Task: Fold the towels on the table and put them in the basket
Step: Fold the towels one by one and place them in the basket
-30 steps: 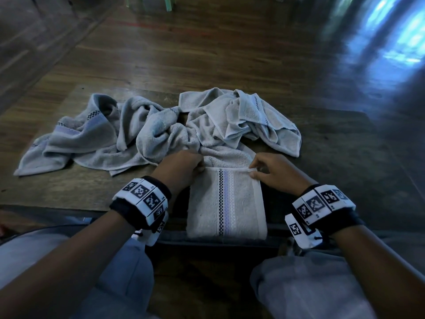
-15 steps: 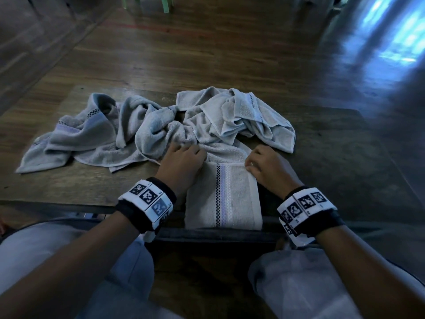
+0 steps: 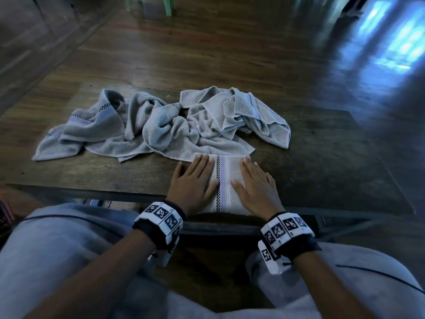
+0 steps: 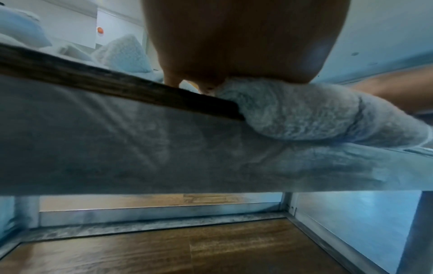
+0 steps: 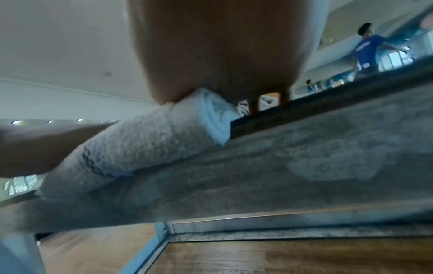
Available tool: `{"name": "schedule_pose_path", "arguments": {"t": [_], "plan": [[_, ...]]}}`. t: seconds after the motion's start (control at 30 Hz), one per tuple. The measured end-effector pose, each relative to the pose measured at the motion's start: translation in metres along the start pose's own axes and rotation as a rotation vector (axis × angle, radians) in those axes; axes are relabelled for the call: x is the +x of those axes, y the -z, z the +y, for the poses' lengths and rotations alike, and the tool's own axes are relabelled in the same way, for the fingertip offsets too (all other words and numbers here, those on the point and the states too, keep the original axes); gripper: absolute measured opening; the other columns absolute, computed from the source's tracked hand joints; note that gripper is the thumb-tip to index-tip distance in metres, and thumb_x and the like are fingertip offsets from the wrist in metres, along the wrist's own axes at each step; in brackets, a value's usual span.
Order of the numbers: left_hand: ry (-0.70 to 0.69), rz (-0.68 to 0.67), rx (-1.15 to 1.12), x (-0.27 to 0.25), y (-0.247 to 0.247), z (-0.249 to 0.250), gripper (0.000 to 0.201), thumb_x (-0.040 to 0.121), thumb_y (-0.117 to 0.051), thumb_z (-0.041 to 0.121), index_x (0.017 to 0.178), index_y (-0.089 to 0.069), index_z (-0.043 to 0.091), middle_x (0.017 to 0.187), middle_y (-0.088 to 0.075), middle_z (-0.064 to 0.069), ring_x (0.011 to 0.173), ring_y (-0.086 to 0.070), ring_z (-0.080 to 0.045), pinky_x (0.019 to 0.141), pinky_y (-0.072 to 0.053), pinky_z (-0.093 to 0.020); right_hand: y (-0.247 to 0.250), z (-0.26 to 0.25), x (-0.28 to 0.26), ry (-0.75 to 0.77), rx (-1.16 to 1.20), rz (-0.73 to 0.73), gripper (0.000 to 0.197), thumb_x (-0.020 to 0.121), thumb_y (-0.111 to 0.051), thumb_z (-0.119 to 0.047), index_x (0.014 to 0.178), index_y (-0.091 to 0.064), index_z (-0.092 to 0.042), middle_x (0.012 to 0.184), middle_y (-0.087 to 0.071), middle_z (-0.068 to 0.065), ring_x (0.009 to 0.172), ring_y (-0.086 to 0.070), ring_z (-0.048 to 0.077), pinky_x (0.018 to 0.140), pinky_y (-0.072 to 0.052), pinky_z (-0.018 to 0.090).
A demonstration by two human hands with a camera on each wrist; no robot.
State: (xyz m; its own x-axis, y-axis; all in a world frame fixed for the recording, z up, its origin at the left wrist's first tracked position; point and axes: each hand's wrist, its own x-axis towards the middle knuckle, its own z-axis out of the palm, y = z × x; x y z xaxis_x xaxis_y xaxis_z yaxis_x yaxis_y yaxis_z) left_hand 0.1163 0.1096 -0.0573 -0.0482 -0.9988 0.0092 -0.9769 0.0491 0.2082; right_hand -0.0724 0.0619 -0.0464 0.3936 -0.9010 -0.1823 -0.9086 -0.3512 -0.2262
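Observation:
A folded grey towel (image 3: 224,180) with a checked and lilac stripe lies at the table's near edge, slightly overhanging it. My left hand (image 3: 194,180) lies flat on its left half with straight fingers. My right hand (image 3: 253,183) presses flat on its right half. The wrist views show the towel's folded end (image 4: 304,115) (image 5: 145,144) bulging over the table edge under each palm. Behind it, crumpled grey towels (image 3: 161,127) lie heaped across the table's middle. No basket is in view.
The dark wooden table (image 3: 322,169) has bare surface to the right of the towels and at the near left. Wooden floor stretches beyond it, with green chair legs (image 3: 169,5) at the far top. My knees are under the near edge.
Both hands, which pinched the towel's folded top edge a second ago, have carried it forward and now lie flat on the towel, which has a shorter, thicker shape.

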Motion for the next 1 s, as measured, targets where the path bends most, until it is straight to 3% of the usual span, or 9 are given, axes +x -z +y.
{"name": "schedule_pose_path", "arguments": {"t": [0.23, 0.33, 0.43, 0.57, 0.63, 0.73, 0.83, 0.9, 1.0], "plan": [[0.050, -0.014, -0.028, 0.000, 0.003, -0.005, 0.075, 0.084, 0.002, 0.058, 0.149, -0.017, 0.026, 0.159, -0.009, 0.005, 0.147, -0.005, -0.018, 0.117, -0.008, -0.051, 0.004, 0.012, 0.006, -0.023, 0.035, -0.014, 0.059, 0.097, -0.016, -0.052, 0.149, 0.001, -0.030, 0.158, 0.011, -0.003, 0.146, 0.008, 0.019, 0.116, 0.000, 0.045], [0.093, 0.051, -0.039, -0.003, 0.015, -0.011, 0.067, 0.086, -0.008, 0.052, 0.142, -0.035, 0.026, 0.152, -0.031, 0.000, 0.141, -0.025, -0.021, 0.113, -0.018, -0.045, 0.017, 0.017, 0.005, -0.096, 0.008, 0.080, 0.058, 0.097, -0.025, -0.051, 0.148, -0.019, -0.023, 0.158, -0.010, 0.006, 0.144, -0.009, 0.024, 0.114, -0.011, 0.047], [0.208, 0.062, -0.169, -0.005, 0.024, -0.013, 0.048, 0.094, -0.035, 0.041, 0.137, -0.043, 0.023, 0.135, -0.050, -0.004, 0.126, -0.040, -0.024, 0.106, -0.030, -0.044, 0.028, 0.019, 0.001, -0.174, 0.112, 0.143, 0.050, 0.091, -0.043, -0.053, 0.128, -0.054, -0.021, 0.140, -0.041, 0.004, 0.132, -0.026, 0.023, 0.108, -0.020, 0.047], [0.306, 0.003, -0.389, -0.006, 0.030, -0.006, 0.044, 0.091, -0.049, 0.035, 0.130, -0.044, 0.016, 0.121, -0.058, -0.008, 0.113, -0.052, -0.027, 0.088, -0.043, -0.035, 0.027, 0.013, 0.002, -0.269, 0.270, 0.089, 0.048, 0.077, -0.060, -0.059, 0.104, -0.069, -0.020, 0.123, -0.053, 0.001, 0.126, -0.032, 0.026, 0.104, -0.023, 0.053], [0.363, -0.028, -0.494, -0.003, 0.032, -0.004, 0.037, 0.090, -0.052, 0.032, 0.123, -0.047, 0.014, 0.116, -0.060, -0.008, 0.107, -0.056, -0.027, 0.080, -0.040, -0.030, 0.027, 0.009, 0.005, -0.328, 0.343, 0.080, 0.043, 0.075, -0.064, -0.055, 0.097, -0.071, -0.018, 0.120, -0.057, 0.004, 0.125, -0.033, 0.029, 0.105, -0.022, 0.054], [0.474, -0.059, -0.647, 0.005, 0.036, -0.003, 0.048, 0.090, -0.052, 0.025, 0.134, -0.038, 0.010, 0.129, -0.054, -0.013, 0.114, -0.053, -0.030, 0.082, -0.039, -0.029, 0.026, 0.005, 0.010, -0.384, 0.463, 0.016, 0.049, 0.077, -0.064, -0.048, 0.111, -0.062, -0.013, 0.124, -0.054, 0.008, 0.124, -0.039, 0.030, 0.104, -0.033, 0.051], [0.545, -0.043, -0.820, 0.007, 0.037, 0.000, 0.061, 0.091, -0.053, 0.022, 0.144, -0.025, 0.010, 0.132, -0.051, -0.016, 0.116, -0.051, -0.031, 0.082, -0.040, -0.028, 0.030, 0.000, 0.007, -0.349, 0.588, -0.024, 0.046, 0.082, -0.060, -0.041, 0.117, -0.051, -0.012, 0.116, -0.055, 0.008, 0.103, -0.053, 0.021, 0.080, -0.049, 0.039], [0.556, -0.016, -0.916, 0.002, 0.037, 0.001, 0.065, 0.090, -0.056, 0.021, 0.145, -0.023, 0.011, 0.131, -0.052, -0.015, 0.113, -0.053, -0.030, 0.085, -0.046, -0.033, 0.033, -0.005, -0.001, -0.354, 0.696, -0.027, 0.040, 0.087, -0.057, -0.035, 0.118, -0.047, -0.012, 0.110, -0.055, 0.005, 0.089, -0.055, 0.014, 0.066, -0.045, 0.030], [0.538, 0.020, -0.996, -0.007, 0.043, 0.006, 0.060, 0.090, -0.055, 0.016, 0.144, -0.029, 0.014, 0.129, -0.053, -0.012, 0.098, -0.054, -0.022, 0.077, -0.044, -0.028, 0.037, -0.010, -0.016, -0.351, 0.815, 0.024, 0.042, 0.090, -0.055, -0.033, 0.125, -0.044, -0.014, 0.120, -0.054, 0.006, 0.103, -0.055, 0.019, 0.083, -0.049, 0.038]]}}
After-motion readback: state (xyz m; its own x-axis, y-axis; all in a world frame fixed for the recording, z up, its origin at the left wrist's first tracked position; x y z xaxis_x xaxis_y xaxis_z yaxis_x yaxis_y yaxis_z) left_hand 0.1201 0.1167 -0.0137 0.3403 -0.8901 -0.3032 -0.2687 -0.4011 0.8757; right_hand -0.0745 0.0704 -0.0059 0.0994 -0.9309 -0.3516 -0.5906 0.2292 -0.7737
